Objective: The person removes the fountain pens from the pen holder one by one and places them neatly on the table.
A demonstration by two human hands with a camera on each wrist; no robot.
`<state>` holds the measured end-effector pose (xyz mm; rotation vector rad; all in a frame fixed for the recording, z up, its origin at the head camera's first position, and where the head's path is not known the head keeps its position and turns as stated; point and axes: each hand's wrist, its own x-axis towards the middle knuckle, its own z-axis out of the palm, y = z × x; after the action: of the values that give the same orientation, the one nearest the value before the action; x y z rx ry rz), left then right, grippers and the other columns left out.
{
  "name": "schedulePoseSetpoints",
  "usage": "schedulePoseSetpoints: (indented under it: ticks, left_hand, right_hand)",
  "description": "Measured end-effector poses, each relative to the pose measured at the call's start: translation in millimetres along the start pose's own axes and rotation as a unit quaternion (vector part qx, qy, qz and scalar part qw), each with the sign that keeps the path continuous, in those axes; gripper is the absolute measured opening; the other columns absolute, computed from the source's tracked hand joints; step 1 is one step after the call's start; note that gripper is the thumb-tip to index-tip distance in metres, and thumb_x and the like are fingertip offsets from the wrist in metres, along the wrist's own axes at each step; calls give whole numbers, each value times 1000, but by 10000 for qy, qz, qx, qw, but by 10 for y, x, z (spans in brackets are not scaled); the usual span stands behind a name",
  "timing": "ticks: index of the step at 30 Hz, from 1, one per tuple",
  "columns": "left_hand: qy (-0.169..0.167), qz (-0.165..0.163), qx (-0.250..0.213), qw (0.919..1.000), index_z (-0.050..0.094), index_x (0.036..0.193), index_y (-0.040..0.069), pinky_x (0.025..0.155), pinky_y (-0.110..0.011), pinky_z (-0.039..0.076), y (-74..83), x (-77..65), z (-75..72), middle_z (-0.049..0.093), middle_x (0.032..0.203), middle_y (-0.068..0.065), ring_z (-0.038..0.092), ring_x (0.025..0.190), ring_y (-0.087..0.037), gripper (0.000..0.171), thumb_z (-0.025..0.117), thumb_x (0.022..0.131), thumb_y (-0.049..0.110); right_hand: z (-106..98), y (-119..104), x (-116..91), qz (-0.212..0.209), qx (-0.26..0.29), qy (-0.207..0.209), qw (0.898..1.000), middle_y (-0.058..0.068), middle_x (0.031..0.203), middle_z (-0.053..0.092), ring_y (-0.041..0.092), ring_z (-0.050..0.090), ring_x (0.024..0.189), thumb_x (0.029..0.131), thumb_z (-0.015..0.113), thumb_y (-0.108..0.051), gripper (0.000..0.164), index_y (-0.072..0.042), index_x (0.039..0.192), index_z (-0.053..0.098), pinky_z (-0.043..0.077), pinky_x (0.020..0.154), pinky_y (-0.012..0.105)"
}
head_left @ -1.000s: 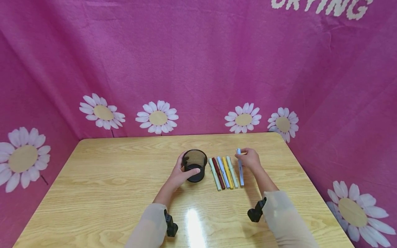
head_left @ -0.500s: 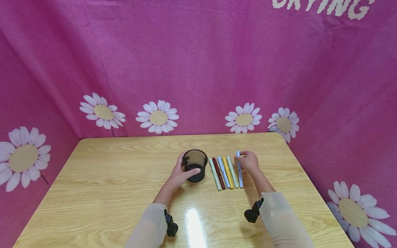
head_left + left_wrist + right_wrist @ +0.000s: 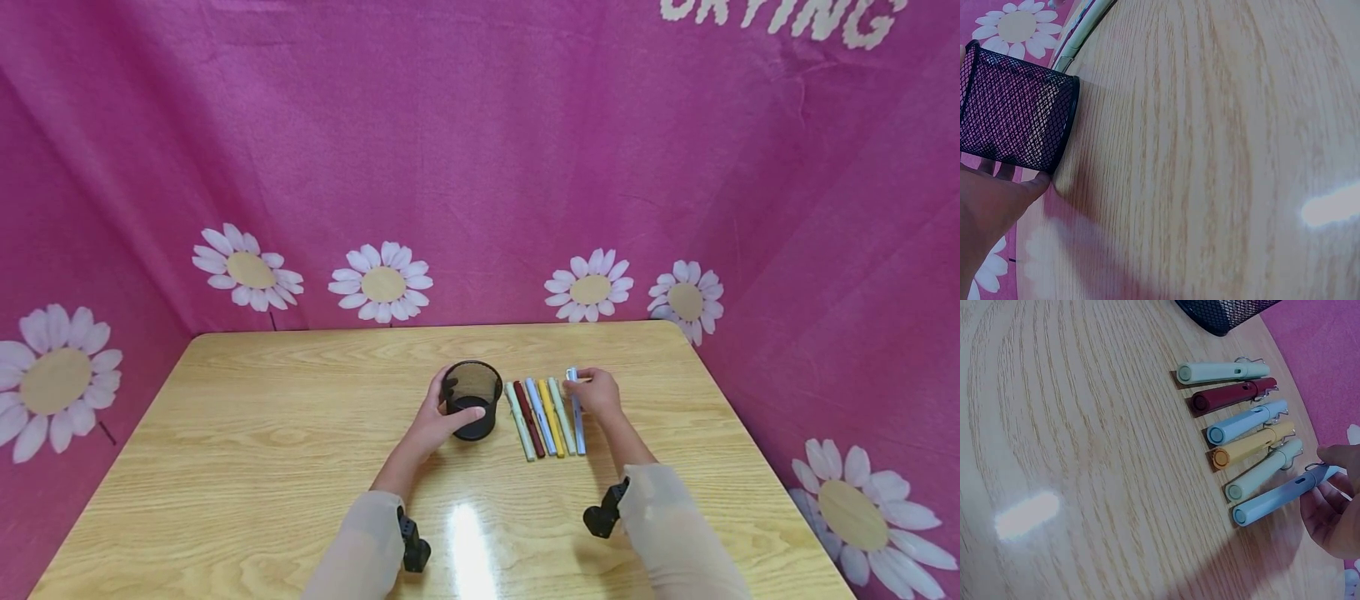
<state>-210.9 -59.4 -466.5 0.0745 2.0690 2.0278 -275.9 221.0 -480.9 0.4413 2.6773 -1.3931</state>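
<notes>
My left hand (image 3: 435,425) grips a black mesh pen holder (image 3: 489,417) from its left side, thumb across the front. The holder stands upright on the table, and no pens show inside it. With thumb and fingers my right hand (image 3: 600,393) pinches the far, clip end of a light blue pen (image 3: 1279,497). That pen lies at the right end of a row beside a pale green pen (image 3: 1266,472). Leftward in the row come a yellow pen (image 3: 1250,448), another blue pen (image 3: 1244,423), a dark red pen (image 3: 1232,395) and a second pale green pen (image 3: 1216,372).
The row of pens lies just right of the holder on a light wooden table (image 3: 262,442). A pink cloth (image 3: 480,167) with printed daisies hangs behind the table and at both sides. Light glares off the tabletop near the front.
My right hand has moved a little left and toward me, bringing the light blue pen up beside the pale green one. The left hand and pen holder have stayed put.
</notes>
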Motion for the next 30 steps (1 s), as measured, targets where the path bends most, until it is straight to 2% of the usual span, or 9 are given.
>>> schedulePoseSetpoints:
  ticks: [8, 18, 30]
  left_hand:
    - [165, 74, 122, 9998, 18, 149, 25, 107, -52, 33, -268, 179, -18, 24, 153, -13, 28, 138, -39, 91, 76, 79, 25]
    - [149, 87, 126, 9998, 19, 148, 28, 106, -51, 35, -275, 176, -24, 26, 152, -13, 32, 136, -38, 90, 76, 78, 26]
    - [182, 91, 98, 9997, 18, 149, 25, 108, -53, 31, -275, 174, -18, 25, 152, -9, 28, 138, -37, 93, 77, 77, 26]
  right_hand:
    - [77, 31, 23, 94, -190, 54, 9998, 18, 103, 60, 17, 56, 79, 87, 66, -25, 45, 5, 120, 56, 49, 61, 23]
    - [107, 94, 24, 203, -456, 46, 9987, 22, 116, 58, 26, 56, 97, 89, 62, -27, 46, 5, 121, 55, 49, 77, 32]
    - [139, 112, 7, 231, -220, 127, 9994, 23, 114, 59, 26, 58, 95, 89, 63, -24, 39, 4, 115, 59, 50, 74, 30]
